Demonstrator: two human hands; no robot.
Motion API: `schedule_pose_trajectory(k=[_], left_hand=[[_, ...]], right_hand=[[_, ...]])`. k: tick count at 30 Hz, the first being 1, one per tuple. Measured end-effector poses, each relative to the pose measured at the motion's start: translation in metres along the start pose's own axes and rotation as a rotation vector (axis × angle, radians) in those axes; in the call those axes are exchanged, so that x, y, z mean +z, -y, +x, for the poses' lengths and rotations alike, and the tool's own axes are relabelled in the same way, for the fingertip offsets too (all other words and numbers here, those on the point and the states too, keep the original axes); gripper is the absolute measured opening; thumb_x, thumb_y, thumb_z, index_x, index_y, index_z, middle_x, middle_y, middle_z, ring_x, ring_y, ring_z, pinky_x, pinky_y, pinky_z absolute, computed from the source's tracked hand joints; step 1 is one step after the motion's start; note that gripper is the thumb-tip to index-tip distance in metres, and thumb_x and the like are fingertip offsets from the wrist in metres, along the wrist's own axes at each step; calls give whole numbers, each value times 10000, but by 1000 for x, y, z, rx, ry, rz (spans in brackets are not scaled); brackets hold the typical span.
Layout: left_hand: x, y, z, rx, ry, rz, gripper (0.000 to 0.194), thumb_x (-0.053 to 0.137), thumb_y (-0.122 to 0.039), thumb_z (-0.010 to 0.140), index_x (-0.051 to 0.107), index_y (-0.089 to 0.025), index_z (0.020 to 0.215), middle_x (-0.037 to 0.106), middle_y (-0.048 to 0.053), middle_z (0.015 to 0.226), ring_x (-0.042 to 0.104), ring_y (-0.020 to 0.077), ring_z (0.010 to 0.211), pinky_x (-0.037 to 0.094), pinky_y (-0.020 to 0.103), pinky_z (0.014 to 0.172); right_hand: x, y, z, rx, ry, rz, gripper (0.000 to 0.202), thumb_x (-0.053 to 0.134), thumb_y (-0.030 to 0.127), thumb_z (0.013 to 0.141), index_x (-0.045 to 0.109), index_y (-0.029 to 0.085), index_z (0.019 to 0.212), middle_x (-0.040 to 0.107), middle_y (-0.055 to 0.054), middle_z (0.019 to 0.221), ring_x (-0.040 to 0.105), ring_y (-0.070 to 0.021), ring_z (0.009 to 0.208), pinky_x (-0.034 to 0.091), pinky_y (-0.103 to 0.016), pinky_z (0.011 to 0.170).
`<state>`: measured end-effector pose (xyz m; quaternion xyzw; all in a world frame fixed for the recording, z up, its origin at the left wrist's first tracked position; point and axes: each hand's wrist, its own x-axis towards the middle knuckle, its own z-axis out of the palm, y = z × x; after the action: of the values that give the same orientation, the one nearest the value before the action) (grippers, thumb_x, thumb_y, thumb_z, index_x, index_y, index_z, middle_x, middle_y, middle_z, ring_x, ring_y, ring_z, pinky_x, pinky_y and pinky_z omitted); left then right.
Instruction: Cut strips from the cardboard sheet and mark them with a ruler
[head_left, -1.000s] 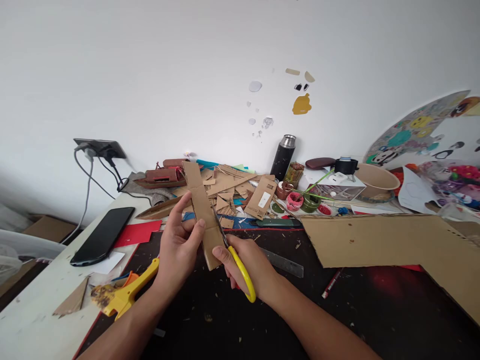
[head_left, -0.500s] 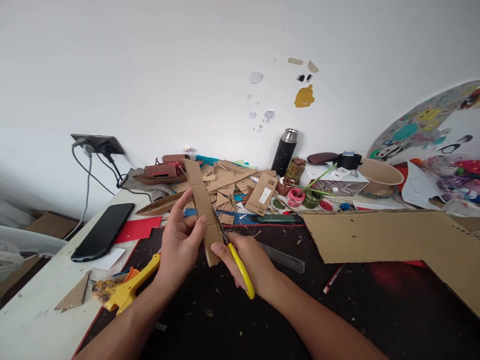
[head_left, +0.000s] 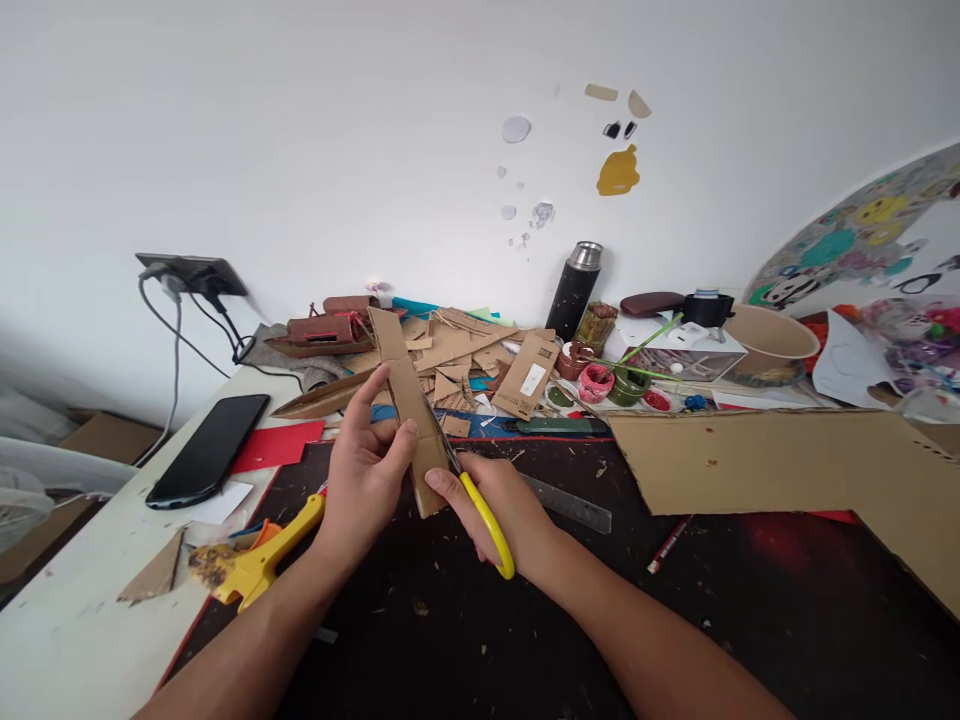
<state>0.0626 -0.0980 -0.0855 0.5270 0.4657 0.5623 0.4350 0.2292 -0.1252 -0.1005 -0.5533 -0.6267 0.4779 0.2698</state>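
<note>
My left hand (head_left: 369,470) pinches a long, narrow cardboard strip (head_left: 409,390) between thumb and fingers, its forefinger stretched up along the left edge. The strip stands slanted, its top leaning left. Yellow-handled scissors (head_left: 489,525) are gripped in my right hand (head_left: 502,505), whose thumb lies near the strip's lower end. The scissors' blades run up along the strip's right edge; the fingers hide part of them. Behind the strip lies a heap of cardboard scraps (head_left: 457,360).
A yellow glue gun (head_left: 259,565) lies by my left forearm, near a black phone (head_left: 208,450). To the right are a clear ruler (head_left: 571,505), a pencil (head_left: 667,548) and a large cardboard sheet (head_left: 720,470). Paint pots (head_left: 596,383) and a black flask (head_left: 576,295) stand at the back.
The view has shifted slightly, so most of the scene sits a little higher. Both hands keep their hold on the strip and scissors, with hardly any other movement.
</note>
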Motion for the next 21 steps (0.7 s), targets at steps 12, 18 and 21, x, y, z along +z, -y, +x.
schedule_pose_trajectory(k=[12, 18, 21], left_hand=[[1, -4, 3, -84, -12, -192, 986, 841, -488, 880, 342, -216, 1686, 726, -12, 768, 650, 175, 666, 526, 263, 610], [1, 0, 6, -201, 124, -238, 1066, 866, -558, 845, 338, -180, 1690, 679, -32, 709, 588, 145, 554, 432, 225, 506], [1, 3, 7, -237, 189, -231, 1079, 867, -591, 831, 349, -173, 1681, 673, -29, 707, 591, 154, 543, 423, 226, 492]], right_hand=[[1, -8, 8, -11, -56, 487, 695, 533, 935, 887, 507, 247, 782, 451, 99, 420, 431, -108, 272, 298, -203, 292], [-12, -4, 15, -15, -107, 599, 741, 573, 950, 834, 604, 210, 818, 445, 93, 400, 388, -99, 255, 284, -205, 283], [-11, -5, 16, -24, -91, 609, 721, 604, 936, 823, 560, 220, 748, 433, 93, 403, 377, -87, 258, 276, -201, 288]])
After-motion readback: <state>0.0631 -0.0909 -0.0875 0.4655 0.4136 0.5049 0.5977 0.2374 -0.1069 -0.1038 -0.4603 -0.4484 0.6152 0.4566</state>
